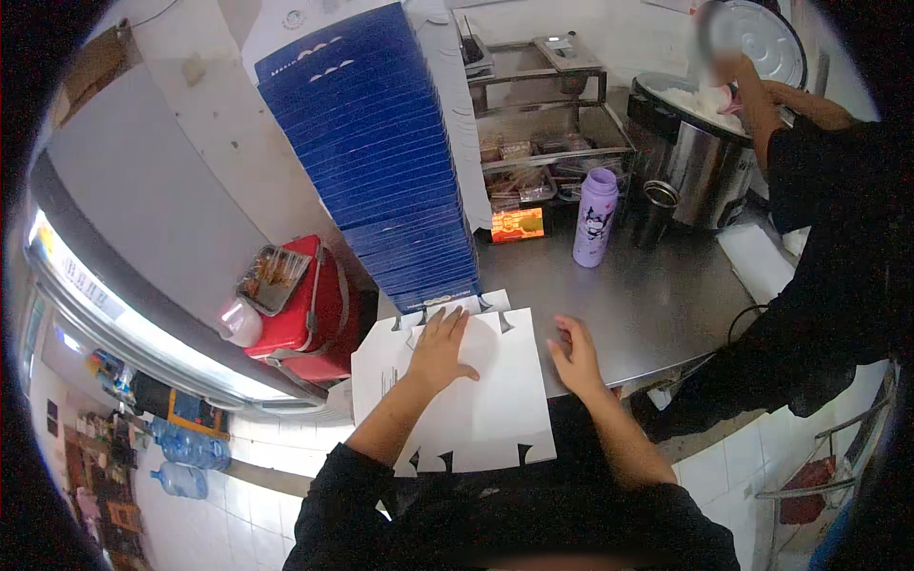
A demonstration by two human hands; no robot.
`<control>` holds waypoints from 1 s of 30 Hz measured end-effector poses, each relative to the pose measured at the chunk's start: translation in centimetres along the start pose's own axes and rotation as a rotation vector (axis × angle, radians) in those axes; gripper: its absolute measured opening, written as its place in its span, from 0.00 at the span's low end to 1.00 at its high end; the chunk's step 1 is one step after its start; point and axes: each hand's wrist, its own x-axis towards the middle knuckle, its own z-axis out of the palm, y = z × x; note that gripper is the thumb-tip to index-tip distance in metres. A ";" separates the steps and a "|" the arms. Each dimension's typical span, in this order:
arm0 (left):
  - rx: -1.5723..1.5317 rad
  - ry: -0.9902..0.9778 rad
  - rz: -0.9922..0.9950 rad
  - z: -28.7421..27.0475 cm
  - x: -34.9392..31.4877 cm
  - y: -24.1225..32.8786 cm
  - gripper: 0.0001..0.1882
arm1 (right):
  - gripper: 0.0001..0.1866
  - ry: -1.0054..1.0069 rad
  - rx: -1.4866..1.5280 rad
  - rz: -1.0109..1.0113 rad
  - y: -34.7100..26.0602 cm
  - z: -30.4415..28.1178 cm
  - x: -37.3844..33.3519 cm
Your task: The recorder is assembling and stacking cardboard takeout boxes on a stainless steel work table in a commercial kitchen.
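A flat white cardboard box blank with notched tabs lies before me, over the near edge of the metal counter. My left hand rests on its upper part, palm down with fingers spread. Off the blank's right side, my right hand is held with fingers loosely bent and apart, and nothing shows in it. Just beyond the blank rises a tall stack of folded blue cardboard boxes.
On the counter stand a purple bottle, a dark metal cup and a large steel rice cooker. A person in black reaches into the cooker at right. A red cooler box bearing a food tray is at left.
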 end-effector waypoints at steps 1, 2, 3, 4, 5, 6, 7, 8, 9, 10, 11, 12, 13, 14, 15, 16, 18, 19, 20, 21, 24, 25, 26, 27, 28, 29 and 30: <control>-0.012 -0.048 -0.073 0.4 -0.2 -0.3 0.63 | 0.23 0.014 -0.010 -0.045 0.5 -0.3 -0.6; -0.012 -0.038 -0.059 0.8 -0.5 -0.4 0.63 | 0.23 -0.012 -0.030 -0.065 0.9 -0.5 -0.8; -0.067 0.009 -0.060 1.1 -0.9 -0.5 0.57 | 0.23 0.016 0.090 0.000 1.3 -0.5 -1.0; -0.150 0.103 -0.015 1.4 -1.3 -0.5 0.51 | 0.23 0.049 0.227 0.071 1.6 -0.6 -0.9; -0.121 0.058 -0.059 1.6 -1.6 -0.5 0.51 | 0.23 0.045 0.209 0.063 1.9 -0.5 -0.8; -0.116 0.171 0.027 1.8 -1.9 -0.4 0.41 | 0.23 0.049 0.166 0.057 2.0 -0.3 -0.7; -0.115 0.282 0.114 2.0 -2.2 -0.2 0.30 | 0.23 0.051 0.142 0.035 2.1 -0.2 -0.6; -0.107 0.282 0.112 2.0 -2.4 0.0 0.30 | 0.23 0.055 0.127 0.052 2.1 -0.1 -0.6; -0.125 0.337 0.081 1.9 -2.5 0.3 0.21 | 0.24 0.020 0.069 0.033 1.9 0.0 -0.6; -0.148 0.365 0.025 1.6 -2.6 0.6 0.12 | 0.24 0.004 0.036 -0.002 1.6 0.1 -0.7; -0.144 0.393 0.052 1.2 -2.6 1.0 0.12 | 0.24 -0.013 0.010 0.013 1.2 0.1 -0.7; -0.215 0.550 -0.039 0.6 -2.7 1.4 0.09 | 0.27 -0.040 -0.010 0.007 0.6 0.1 -0.7; -0.278 0.689 -0.116 -0.2 -2.8 1.9 0.05 | 0.29 -0.063 -0.035 0.065 -0.1 0.1 -0.6; -0.286 0.709 -0.123 -1.1 -2.9 2.3 0.05 | 0.29 -0.059 -0.033 -0.003 -1.0 0.2 -0.4; -0.245 0.775 -0.083 -2.3 -3.3 2.6 0.08 | 0.31 -0.064 0.211 0.061 -2.1 0.3 -0.3; -0.218 0.817 -0.075 -3.4 -3.9 3.0 0.10 | 0.34 -0.095 0.448 0.145 -3.3 0.5 -0.1; -0.239 0.872 -0.086 -5.4 -5.0 3.8 0.13 | 0.35 -0.139 0.565 0.033 -6.2 0.4 0.5; -0.276 0.892 -0.120 -6.3 -5.7 4.2 0.16 | 0.36 -0.189 0.708 -0.054 -7.8 0.1 0.7; -0.321 0.925 -0.116 -7.0 -6.0 4.4 0.19 | 0.27 -0.209 0.685 -0.074 -9.6 0.3 0.6; -0.264 0.929 -0.131 -7.7 -6.6 4.6 0.16 | 0.27 -0.216 0.658 -0.095 -11.2 0.1 0.8; -0.858 0.926 -0.189 -8.7 -7.6 5.5 0.11 | 0.11 -0.202 0.385 -0.086 -15.4 -0.3 1.3; -1.032 0.948 -0.176 -8.9 -7.8 5.6 0.12 | 0.11 -0.139 0.390 -0.081 -16.5 -0.6 1.2; -1.420 0.918 -0.247 -9.3 -8.2 5.7 0.12 | 0.11 -0.168 0.255 -0.374 -17.3 -0.8 1.3; -1.808 0.825 -0.329 -9.7 -8.7 5.9 0.13 | 0.12 -0.194 0.114 -0.663 -18.1 -1.0 1.1; -1.861 0.759 -0.326 -10.0 -9.0 6.1 0.13 | 0.15 -0.176 0.075 -0.848 -18.8 -0.7 1.0; -1.941 0.687 -0.333 -10.4 -9.5 6.1 0.14 | 0.15 -0.193 0.075 -0.915 -19.2 -0.6 0.9; -2.020 0.711 -0.299 -10.5 -9.8 6.6 0.14 | 0.15 -0.229 0.361 -0.689 -19.8 0.0 0.4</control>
